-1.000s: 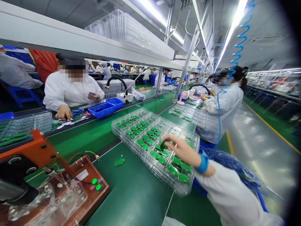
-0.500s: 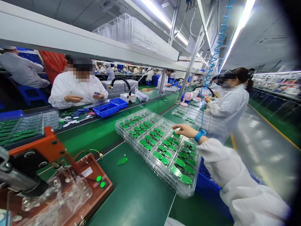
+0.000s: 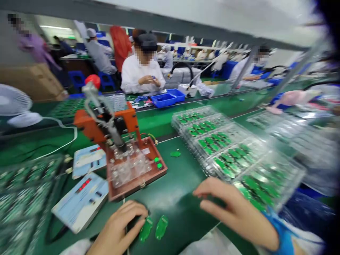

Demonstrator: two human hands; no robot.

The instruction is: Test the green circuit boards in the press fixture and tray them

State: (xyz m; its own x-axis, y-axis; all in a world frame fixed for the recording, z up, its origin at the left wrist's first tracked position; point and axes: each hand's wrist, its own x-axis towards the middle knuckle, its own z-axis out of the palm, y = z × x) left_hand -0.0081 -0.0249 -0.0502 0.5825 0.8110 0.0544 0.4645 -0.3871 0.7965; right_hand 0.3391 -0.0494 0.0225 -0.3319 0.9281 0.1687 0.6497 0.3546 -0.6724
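My left hand (image 3: pixel 119 226) rests low on the green mat (image 3: pixel 172 198) with its fingers bent, nothing in them. Its fingertips are beside two small green circuit boards (image 3: pixel 154 228) that lie on the mat. My right hand (image 3: pixel 233 209) hovers over the mat with its fingers stretched out to the left, empty. It is just in front of the clear trays (image 3: pixel 292 177) filled with several green boards. One more green board (image 3: pixel 175 153) lies alone farther back. An orange and brown test fixture (image 3: pixel 127 159) with a clear cover and green buttons stands ahead of my left hand.
Two pale blue meter boxes (image 3: pixel 82 202) sit left of the fixture, and more trays of boards (image 3: pixel 21 198) fill the left edge. A white fan (image 3: pixel 13 102) stands at the far left. Blue bins (image 3: pixel 164 99) and seated people in white coats are across the belt.
The view has swung left and down. My right hand has come off the far tray to the mat in front of me, and my left hand has come into view beside two boards.
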